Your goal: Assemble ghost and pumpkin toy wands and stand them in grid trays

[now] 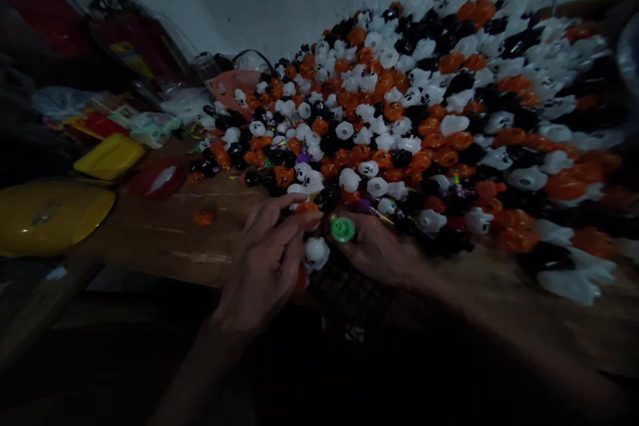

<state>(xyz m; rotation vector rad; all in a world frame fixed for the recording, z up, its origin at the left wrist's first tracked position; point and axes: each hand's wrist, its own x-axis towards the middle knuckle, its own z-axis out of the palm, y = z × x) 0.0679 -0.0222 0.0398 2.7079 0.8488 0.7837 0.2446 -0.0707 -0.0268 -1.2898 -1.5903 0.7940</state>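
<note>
Near the table's front edge, my right hand [377,249] is closed around a green round-ended plastic piece [343,229], its disc-like end facing me. Most of that piece is hidden by the fingers. My left hand [267,246] is close by on the left, its fingers curled around small Halloween toy heads. A white ghost head [316,253] shows under its fingertips, and an orange one [307,207] sits by the index finger. How firmly each is held is hard to see in the dim light. Just beyond both hands begins a heap of white, orange and black toy heads [394,110].
The heap spreads back to the wall and off to the right. A pink basket [224,90] stands behind its left side. To the left are a red dish [157,178], a yellow tray [110,156], a large yellow object [54,216] and one loose orange head [203,217].
</note>
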